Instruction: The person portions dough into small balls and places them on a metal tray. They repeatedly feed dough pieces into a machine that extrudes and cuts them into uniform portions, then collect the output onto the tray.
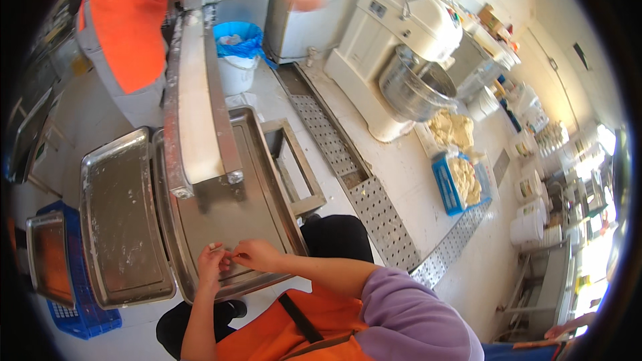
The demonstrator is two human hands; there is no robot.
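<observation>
My left hand [212,263] and my right hand [257,255] meet over the near end of a large metal tray [225,228]. Their fingertips touch or nearly touch. A pale wrap or small pale piece shows at a finger of my left hand; it is too small to tell which. The fingers of my right hand are drawn together, and whether anything is pinched between them cannot be seen. Beyond my hands, the end of a narrow conveyor with a pale belt [199,110] reaches out above the tray.
A second metal tray [123,225] lies to the left, beside a blue plastic crate [83,306]. A co-worker in an orange apron [128,25] stands by the conveyor. A dough mixer [396,40], a blue crate of dough [446,185] and a lined bucket [235,72] stand on the right.
</observation>
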